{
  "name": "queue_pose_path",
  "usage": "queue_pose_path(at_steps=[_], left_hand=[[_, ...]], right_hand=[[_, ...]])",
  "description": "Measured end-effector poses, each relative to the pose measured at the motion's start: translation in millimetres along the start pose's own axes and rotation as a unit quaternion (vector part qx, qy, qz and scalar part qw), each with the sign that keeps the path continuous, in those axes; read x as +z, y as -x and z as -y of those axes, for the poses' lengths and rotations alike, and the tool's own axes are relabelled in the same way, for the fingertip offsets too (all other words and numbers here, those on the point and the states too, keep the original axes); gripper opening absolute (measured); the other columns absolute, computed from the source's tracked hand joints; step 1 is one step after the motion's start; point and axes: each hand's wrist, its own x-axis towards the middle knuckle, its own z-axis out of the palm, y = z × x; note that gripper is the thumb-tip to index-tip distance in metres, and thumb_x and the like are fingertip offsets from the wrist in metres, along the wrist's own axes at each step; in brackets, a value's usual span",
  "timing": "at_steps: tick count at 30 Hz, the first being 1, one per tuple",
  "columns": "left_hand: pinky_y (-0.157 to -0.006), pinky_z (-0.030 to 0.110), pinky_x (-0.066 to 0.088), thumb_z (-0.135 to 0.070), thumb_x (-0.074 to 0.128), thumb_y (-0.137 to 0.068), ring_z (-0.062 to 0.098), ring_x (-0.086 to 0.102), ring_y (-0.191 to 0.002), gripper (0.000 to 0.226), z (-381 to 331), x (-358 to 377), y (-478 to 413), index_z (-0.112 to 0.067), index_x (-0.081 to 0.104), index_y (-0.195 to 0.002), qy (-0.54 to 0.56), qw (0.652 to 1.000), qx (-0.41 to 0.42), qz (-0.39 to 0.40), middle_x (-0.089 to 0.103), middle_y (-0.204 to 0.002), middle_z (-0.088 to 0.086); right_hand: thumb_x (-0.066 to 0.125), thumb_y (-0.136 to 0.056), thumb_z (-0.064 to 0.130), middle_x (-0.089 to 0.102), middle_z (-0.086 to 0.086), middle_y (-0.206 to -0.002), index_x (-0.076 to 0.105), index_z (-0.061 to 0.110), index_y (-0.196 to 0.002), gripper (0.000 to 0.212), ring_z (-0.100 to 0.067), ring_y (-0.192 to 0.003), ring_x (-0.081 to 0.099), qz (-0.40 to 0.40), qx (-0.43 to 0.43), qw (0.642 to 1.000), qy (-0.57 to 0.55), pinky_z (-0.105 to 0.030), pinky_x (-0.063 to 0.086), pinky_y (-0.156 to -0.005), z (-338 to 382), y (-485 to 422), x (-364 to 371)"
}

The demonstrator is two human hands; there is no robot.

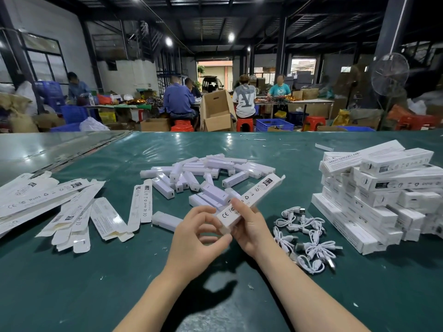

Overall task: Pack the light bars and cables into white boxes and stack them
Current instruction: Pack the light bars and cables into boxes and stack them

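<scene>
While I am watching through the head camera, the right hand [251, 226] is gripping a white box [261, 190] close to its near end, thumb lying across the printed top face and the other fingers [242, 232] wrapping underneath, so the box is hanging above the green worktop [96, 283] and slanting up and away to the right. I am seeing the left hand [199, 233] curling in from the left, its thumb tip touching the box's near end flap while its forefinger is bending over just above; that end is blurring, so I cannot tell whether the flap is tucked in. Behind the hands the loose light bars [208, 173] are lying in a jumbled heap at mid-worktop, and one single light bar [166, 220] is lying apart from it, just left of the left hand. The cables [304, 236] are sitting in small white coils right of the right hand, touching one another. Farther right the stacked boxes [374, 195] are piling up in several crossed layers. On the left the flat boxes [72, 212] are lying unfolded, fanning out and overlapping
</scene>
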Motion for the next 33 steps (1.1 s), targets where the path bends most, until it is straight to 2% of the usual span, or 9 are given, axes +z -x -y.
queue_pose_path(at_steps=[6, 10, 13, 15, 16, 18, 23, 30, 33], left_hand=[[-0.054, 0.009, 0.045, 0.008, 0.075, -0.067, 0.007, 0.068, -0.062, 0.033, 1.3, -1.1, -0.2, -0.018, 0.056, -0.061, -0.037, 0.998, -0.002, -0.051, 0.069, -0.071, -0.002], [-0.055, 0.01, 0.046, 0.008, 0.07, -0.069, 0.007, 0.068, -0.06, 0.031, 5.4, 0.0, 0.3, -0.017, 0.055, -0.061, -0.032, 0.997, -0.027, -0.061, 0.071, -0.066, -0.004], [-0.059, 0.015, 0.049, 0.012, 0.067, -0.072, 0.008, 0.068, -0.062, 0.029, 6.2, -1.8, -3.0, -0.013, 0.056, -0.062, 0.004, 0.997, -0.049, -0.064, 0.066, -0.062, -0.006], [-0.063, 0.025, 0.053, 0.008, 0.069, -0.072, 0.011, 0.066, -0.06, 0.024, 5.9, -4.1, -5.8, -0.01, 0.056, -0.064, 0.029, 0.995, -0.067, -0.071, 0.064, -0.061, -0.006], [-0.064, 0.029, 0.054, 0.007, 0.07, -0.073, 0.012, 0.065, -0.058, 0.022, 5.4, -5.0, -6.7, -0.008, 0.055, -0.065, 0.044, 0.993, -0.077, -0.076, 0.063, -0.059, -0.006], [-0.057, 0.026, 0.055, 0.01, 0.065, -0.078, 0.011, 0.063, -0.053, 0.022, 4.4, -5.9, -8.3, -0.004, 0.054, -0.065, 0.081, 0.988, -0.095, -0.088, 0.061, -0.057, -0.004], [-0.051, 0.021, 0.054, 0.011, 0.054, -0.085, 0.012, 0.063, -0.05, 0.023, 2.1, -8.2, -10.4, -0.002, 0.052, -0.067, 0.155, 0.972, -0.143, -0.1, 0.064, -0.055, -0.002], [-0.049, 0.022, 0.054, 0.006, 0.055, -0.087, 0.009, 0.062, -0.049, 0.019, 2.6, -8.1, -10.7, -0.003, 0.056, -0.071, 0.159, 0.964, -0.171, -0.126, 0.065, -0.055, -0.002], [-0.046, 0.02, 0.052, 0.004, 0.056, -0.087, 0.006, 0.061, -0.046, 0.018, 4.2, -8.0, -11.5, -0.006, 0.058, -0.072, 0.156, 0.96, -0.178, -0.15, 0.066, -0.054, -0.004]], right_hand=[[0.064, -0.074, 0.017, 0.065, -0.004, -0.068, 0.055, 0.008, -0.1, 0.028, -0.014, -0.054, 0.063, -0.001, -0.006, 0.999, 0.053, -0.022, 0.05, -0.048, 0.6, 1.0, 2.1], [0.065, -0.062, 0.033, 0.061, -0.013, -0.087, 0.053, 0.001, -0.121, 0.068, -0.024, -0.07, 0.06, -0.01, 0.011, 0.999, 0.051, -0.032, 0.043, -0.064, -1.7, 2.8, 5.6], [0.053, -0.068, 0.053, 0.063, -0.012, -0.092, 0.061, 0.009, -0.108, 0.06, -0.026, -0.076, 0.056, 0.023, 0.042, 0.998, 0.042, -0.03, 0.037, -0.065, -0.2, 3.0, 4.8], [0.044, -0.071, 0.058, 0.069, -0.003, -0.075, 0.062, 0.014, -0.097, 0.053, -0.013, -0.057, 0.061, 0.051, 0.051, 0.997, 0.039, -0.021, 0.041, -0.051, 1.5, 3.4, 4.4], [0.044, -0.071, 0.056, 0.068, 0.0, -0.067, 0.061, 0.015, -0.094, 0.051, -0.009, -0.048, 0.058, 0.057, 0.051, 0.996, 0.04, -0.018, 0.04, -0.043, 2.1, 3.5, 4.2], [0.05, -0.07, 0.051, 0.065, 0.0, -0.061, 0.059, 0.012, -0.089, 0.045, -0.009, -0.041, 0.055, 0.057, 0.049, 0.996, 0.048, -0.017, 0.039, -0.037, 2.8, 4.0, 3.3], [0.053, -0.071, 0.042, 0.066, -0.005, -0.06, 0.059, 0.004, -0.09, 0.043, -0.01, -0.04, 0.057, 0.068, 0.053, 0.995, 0.048, -0.018, 0.045, -0.037, 2.7, 3.6, 2.8], [0.045, -0.092, 0.021, 0.067, -0.007, -0.058, 0.058, 0.001, -0.089, 0.024, -0.011, -0.041, 0.06, 0.054, 0.058, 0.996, 0.05, -0.019, 0.048, -0.039, 4.0, 4.3, 2.5], [0.044, -0.093, 0.016, 0.069, -0.008, -0.063, 0.058, 0.001, -0.089, 0.021, -0.013, -0.046, 0.063, 0.054, 0.051, 0.996, 0.053, -0.02, 0.049, -0.042, 4.4, 4.7, 2.9]])
